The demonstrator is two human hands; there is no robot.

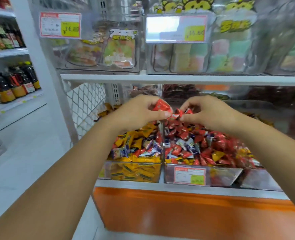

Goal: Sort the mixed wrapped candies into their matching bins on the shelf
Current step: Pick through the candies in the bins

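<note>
Head view: both hands meet above the divide between two clear bins on the lower shelf.
Left hand [138, 112]: fingers curled, thumb pressing a small bunch of red wrapped candies [161, 106] against them.
Right hand [210, 113]: fingertips pinch another red candy [186, 112], held just beside the left hand's bunch; motion blur hides whether the wrappers touch.
Left bin [107, 168]: filled mostly with yellow candies [143, 159], with purple-white candies [120, 152] and a few red ones mixed on top.
Right bin [219, 177]: heaped with a red pile [212, 144] directly below the hands; some purple-white and yellow pieces lie among it near the front.
Price label [189, 175]: fixed to the right bin's front wall.
Upper shelf [177, 79]: white board above the hands, carrying clear boxes of bagged sweets with two price cards.
Orange panel [177, 213]: runs below the bins.
Bottles [13, 84]: dark, standing on a separate rack at far left.
</note>
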